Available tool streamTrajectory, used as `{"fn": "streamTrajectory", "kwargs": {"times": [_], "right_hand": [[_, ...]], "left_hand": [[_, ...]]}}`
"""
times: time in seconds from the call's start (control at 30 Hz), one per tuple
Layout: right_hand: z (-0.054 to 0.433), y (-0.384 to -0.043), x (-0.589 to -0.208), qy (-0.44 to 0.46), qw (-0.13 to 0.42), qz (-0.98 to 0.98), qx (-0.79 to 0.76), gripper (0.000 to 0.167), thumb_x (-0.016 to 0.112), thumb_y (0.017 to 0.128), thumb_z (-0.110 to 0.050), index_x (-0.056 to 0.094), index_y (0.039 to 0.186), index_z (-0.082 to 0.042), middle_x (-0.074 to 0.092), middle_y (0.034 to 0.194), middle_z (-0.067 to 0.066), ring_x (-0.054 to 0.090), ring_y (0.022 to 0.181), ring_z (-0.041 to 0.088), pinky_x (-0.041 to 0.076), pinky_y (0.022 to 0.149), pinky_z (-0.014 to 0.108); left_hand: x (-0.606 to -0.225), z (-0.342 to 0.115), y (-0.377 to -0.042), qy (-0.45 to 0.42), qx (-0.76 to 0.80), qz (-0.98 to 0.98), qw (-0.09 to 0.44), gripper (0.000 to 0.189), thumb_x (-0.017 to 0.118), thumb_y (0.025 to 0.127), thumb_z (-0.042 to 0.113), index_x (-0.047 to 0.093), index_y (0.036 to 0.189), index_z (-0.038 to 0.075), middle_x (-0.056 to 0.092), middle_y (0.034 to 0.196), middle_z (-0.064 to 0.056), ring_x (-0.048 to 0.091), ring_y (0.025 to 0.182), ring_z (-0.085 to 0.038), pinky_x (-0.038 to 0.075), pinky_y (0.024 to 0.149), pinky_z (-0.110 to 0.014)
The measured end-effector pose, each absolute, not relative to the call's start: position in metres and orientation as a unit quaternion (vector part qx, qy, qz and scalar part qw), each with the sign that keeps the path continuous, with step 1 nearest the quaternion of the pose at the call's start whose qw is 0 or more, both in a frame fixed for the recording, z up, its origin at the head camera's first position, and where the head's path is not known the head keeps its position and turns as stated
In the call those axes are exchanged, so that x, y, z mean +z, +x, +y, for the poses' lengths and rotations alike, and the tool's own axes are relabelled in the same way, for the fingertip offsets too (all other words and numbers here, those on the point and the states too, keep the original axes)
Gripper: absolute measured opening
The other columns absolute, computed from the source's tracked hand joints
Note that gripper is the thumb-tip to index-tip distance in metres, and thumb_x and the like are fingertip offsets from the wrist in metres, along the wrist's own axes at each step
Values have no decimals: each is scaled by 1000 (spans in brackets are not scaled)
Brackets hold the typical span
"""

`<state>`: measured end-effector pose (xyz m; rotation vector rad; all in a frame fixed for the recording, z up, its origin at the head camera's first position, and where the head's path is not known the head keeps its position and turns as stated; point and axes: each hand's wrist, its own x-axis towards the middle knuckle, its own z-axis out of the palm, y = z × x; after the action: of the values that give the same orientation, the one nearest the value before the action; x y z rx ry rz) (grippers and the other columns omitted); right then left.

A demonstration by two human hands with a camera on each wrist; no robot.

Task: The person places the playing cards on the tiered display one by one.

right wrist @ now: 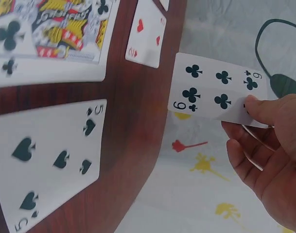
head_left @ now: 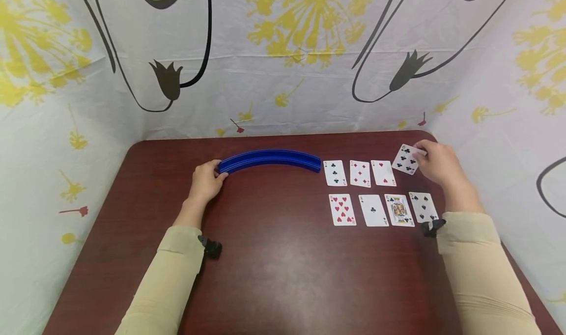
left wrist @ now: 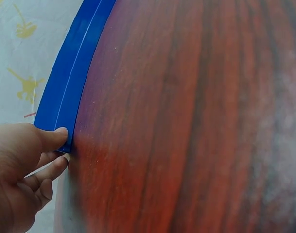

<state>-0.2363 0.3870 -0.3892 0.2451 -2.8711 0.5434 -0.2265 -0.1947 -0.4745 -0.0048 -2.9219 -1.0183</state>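
Observation:
My left hand (head_left: 207,181) grips the left end of a blue curved playing card holder (head_left: 269,156), thumb on its near side in the left wrist view. At the table's far right, my right hand (head_left: 439,164) pinches the six of clubs (right wrist: 206,87) by one edge between thumb and fingers, its face showing. To the left of that card lie the two of hearts (head_left: 383,173), a diamonds card (head_left: 360,174) and a clubs card (head_left: 335,173), face up in a row.
A nearer row has a hearts card (head_left: 342,210), the ace of clubs (head_left: 374,210), the king of clubs (head_left: 400,210) and the five of spades (right wrist: 55,160), partly behind the right wrist's camera. All lie on a dark red-brown table (head_left: 274,266), with patterned cloth (head_left: 283,94) behind it.

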Motion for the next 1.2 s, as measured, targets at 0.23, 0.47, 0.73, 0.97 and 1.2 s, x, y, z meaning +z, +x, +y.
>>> {"fn": "streamTrajectory", "kwargs": {"times": [0.23,0.47,0.73,0.97,1.2], "right_hand": [[374,-236,-385,81,116,-969,202,19,61,98,-4,64,112,9,66,97,32,61,87,48,44,82,62],[363,-239,-385,86,123,-968,200,19,61,99,-5,63,113,8,66,100,32,61,89,47,43,83,62],[353,-241,-383,93,131,-966,202,20,62,99,-6,64,111,10,66,98,31,61,87,45,44,81,61],[345,-241,-381,92,124,-965,211,21,61,100,-6,64,114,9,66,101,31,62,88,44,45,81,61],[334,-242,-382,96,116,-963,224,21,61,100,-5,64,115,9,66,103,31,63,89,44,46,79,60]], "left_hand": [[-475,-195,-227,-6,-330,-943,29,46,66,100,13,55,142,-2,65,117,-23,65,99,-34,56,88,-49],[-474,-195,-228,-4,-329,-944,39,44,66,100,15,57,140,-2,66,117,-23,64,102,-34,55,90,-50],[-474,-195,-228,0,-332,-943,31,43,65,101,14,58,139,-3,67,115,-23,65,101,-34,56,90,-50],[-472,-194,-228,6,-338,-941,26,42,65,101,13,58,138,-4,68,114,-23,65,98,-33,56,90,-49],[-474,-195,-228,5,-342,-940,21,42,64,101,14,57,139,-4,67,116,-23,65,99,-33,56,89,-48]]}}
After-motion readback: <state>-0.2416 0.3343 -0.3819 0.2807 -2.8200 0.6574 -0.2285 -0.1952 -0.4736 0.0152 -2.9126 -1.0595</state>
